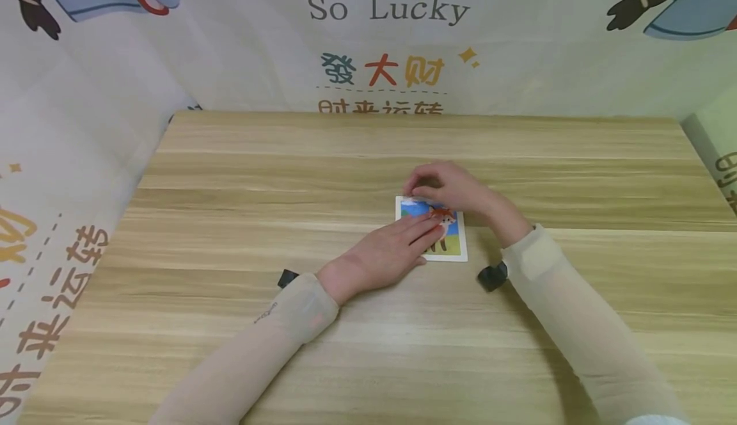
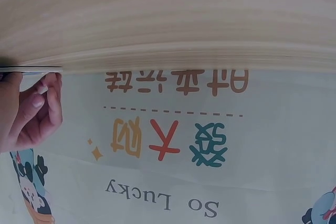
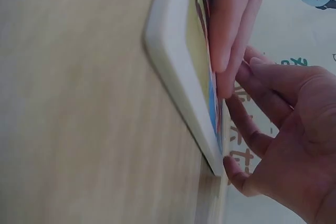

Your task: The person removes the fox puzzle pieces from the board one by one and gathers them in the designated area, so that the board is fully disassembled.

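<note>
On the wooden table (image 1: 230, 220), seen from my head, a small picture board (image 1: 455, 249) with a white border lies flat near the middle. My left hand (image 1: 391, 249) rests on it with straight fingers pressing down, and covers its near-left part. My right hand (image 1: 449, 185) curls over the far edge, fingertips touching the board's top, so most of the picture is hidden; only a fox-like orange figure, blue sky and a green strip show between my hands. Bare tabletop stretches wide on every side, and a printed backdrop (image 1: 391, 47) rises behind the far edge.

From my left wrist, the scene appears upside down. The board is only a thin line at the left edge, cut off by the frame, with my right hand's curled fingers (image 2: 39, 103) just beyond it. My left hand itself is out of sight here.

From my right wrist, the board's rounded white corner (image 3: 173, 77) lies flush on the wood. My left fingers (image 3: 231, 30) lie flat on the picture, and my right fingertips (image 3: 262, 77) meet the board's edge beside them. The picture's detail is too oblique to read.
</note>
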`<state>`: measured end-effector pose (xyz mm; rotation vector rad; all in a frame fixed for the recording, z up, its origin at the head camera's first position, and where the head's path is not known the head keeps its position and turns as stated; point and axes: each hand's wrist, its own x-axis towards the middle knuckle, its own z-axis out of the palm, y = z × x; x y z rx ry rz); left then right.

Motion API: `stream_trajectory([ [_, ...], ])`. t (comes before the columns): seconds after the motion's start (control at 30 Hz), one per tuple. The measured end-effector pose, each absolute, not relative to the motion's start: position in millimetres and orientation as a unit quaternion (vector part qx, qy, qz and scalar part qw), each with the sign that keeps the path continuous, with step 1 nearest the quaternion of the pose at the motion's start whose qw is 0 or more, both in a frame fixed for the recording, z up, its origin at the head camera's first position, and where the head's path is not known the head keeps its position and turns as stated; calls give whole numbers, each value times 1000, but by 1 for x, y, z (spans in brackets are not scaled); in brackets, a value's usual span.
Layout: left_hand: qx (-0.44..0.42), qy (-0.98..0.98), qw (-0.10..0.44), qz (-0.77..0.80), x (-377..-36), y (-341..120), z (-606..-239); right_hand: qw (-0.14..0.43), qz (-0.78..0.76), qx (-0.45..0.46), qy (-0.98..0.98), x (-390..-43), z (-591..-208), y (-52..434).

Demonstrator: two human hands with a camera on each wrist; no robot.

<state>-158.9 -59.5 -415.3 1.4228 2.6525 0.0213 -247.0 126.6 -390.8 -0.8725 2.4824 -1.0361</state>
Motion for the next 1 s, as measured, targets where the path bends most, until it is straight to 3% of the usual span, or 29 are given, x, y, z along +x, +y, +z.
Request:
stream_trajectory([
  [0.57, 465, 882, 79, 8, -160, -59, -414, 212, -406, -292, 840, -234, -385, 130],
  [1.0, 465, 882, 75, 19, -158, -59, -415, 219, -420, -258, 842, -240, -393, 133],
])
